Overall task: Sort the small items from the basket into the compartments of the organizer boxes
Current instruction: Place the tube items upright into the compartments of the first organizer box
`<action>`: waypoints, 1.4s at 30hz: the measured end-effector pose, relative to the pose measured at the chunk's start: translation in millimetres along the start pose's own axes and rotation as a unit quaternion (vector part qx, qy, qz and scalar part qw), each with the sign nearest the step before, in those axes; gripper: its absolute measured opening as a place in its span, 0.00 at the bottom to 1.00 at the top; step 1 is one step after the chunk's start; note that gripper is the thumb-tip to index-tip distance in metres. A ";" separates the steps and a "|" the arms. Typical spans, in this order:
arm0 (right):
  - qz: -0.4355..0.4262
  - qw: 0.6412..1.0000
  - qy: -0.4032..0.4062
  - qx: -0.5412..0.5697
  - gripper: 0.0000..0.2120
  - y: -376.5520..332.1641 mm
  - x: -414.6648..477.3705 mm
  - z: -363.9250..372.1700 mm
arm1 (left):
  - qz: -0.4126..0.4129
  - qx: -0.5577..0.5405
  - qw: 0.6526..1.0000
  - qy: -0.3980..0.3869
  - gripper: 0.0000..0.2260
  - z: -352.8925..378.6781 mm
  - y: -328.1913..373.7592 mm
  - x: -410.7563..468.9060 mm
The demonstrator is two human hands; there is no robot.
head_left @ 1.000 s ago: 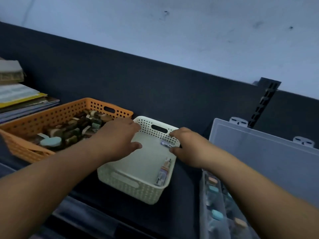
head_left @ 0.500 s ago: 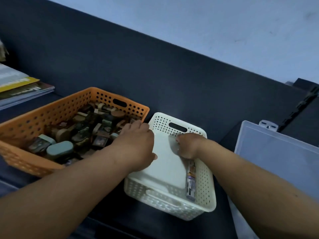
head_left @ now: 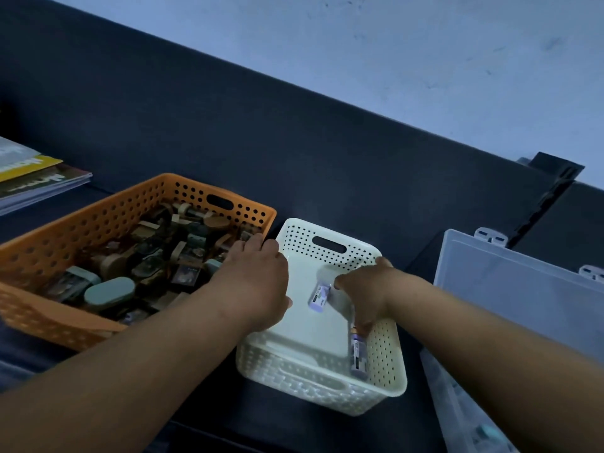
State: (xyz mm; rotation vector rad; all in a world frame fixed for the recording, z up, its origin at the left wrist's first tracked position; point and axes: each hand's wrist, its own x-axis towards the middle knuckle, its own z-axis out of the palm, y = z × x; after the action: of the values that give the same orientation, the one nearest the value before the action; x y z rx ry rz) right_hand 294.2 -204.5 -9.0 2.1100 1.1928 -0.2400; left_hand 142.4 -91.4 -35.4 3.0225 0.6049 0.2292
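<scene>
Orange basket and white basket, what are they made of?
Orange basket: looks like moulded plastic, fairly matte, with rows of round holes and a cut-out handle slot. White basket: probably plastic too, with dotted holes higher up and a woven-look pattern moulded lower down.

The picture is dim and bluish, with soft light that leaves only faint shadows; the white basket (head_left: pixel 385 364) and the pale wall (head_left: pixel 425 60) are the brightest spots. Inside the orange basket (head_left: pixel 65 230) it is murky and hard to see. The little purple thing (head_left: pixel 318 297) looks smeared, and the clear box (head_left: pixel 451 407) at the right edge is blurry.
</scene>
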 end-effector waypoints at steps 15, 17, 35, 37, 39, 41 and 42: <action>-0.061 0.998 0.007 0.033 0.47 -3.6 -26.5 8.5 | -0.009 0.018 1.000 -0.003 0.26 0.3 1.0 0.4; -0.058 0.998 0.008 0.020 0.49 -6.2 -24.7 8.8 | -0.007 0.017 1.000 0.001 0.26 0.8 1.3 0.9; -0.115 0.921 -0.051 0.368 0.53 -21.7 14.4 -4.7 | -0.007 0.014 1.000 0.004 0.22 -1.0 1.5 0.3; -0.095 0.939 -0.033 0.329 0.51 -28.5 16.5 -2.1 | -0.008 0.009 1.000 0.005 0.22 -0.9 0.9 0.1; -0.066 0.951 0.005 0.301 0.50 -34.2 15.0 1.2 | -0.009 0.006 1.000 0.004 0.22 -0.7 0.5 -0.2; -0.053 0.948 0.035 0.311 0.44 -36.3 13.9 1.8 | -0.010 0.005 1.000 0.003 0.22 -0.6 0.4 -0.4; -0.050 0.946 0.043 0.318 0.41 -36.2 14.2 1.7 | -0.010 0.005 1.000 0.002 0.22 -0.7 0.5 -0.5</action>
State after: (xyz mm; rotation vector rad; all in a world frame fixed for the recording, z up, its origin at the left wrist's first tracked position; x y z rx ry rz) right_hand 273.1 -183.6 -34.2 2.6284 1.4071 -0.6605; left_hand 142.0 -92.1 -34.7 3.0240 0.6391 0.2320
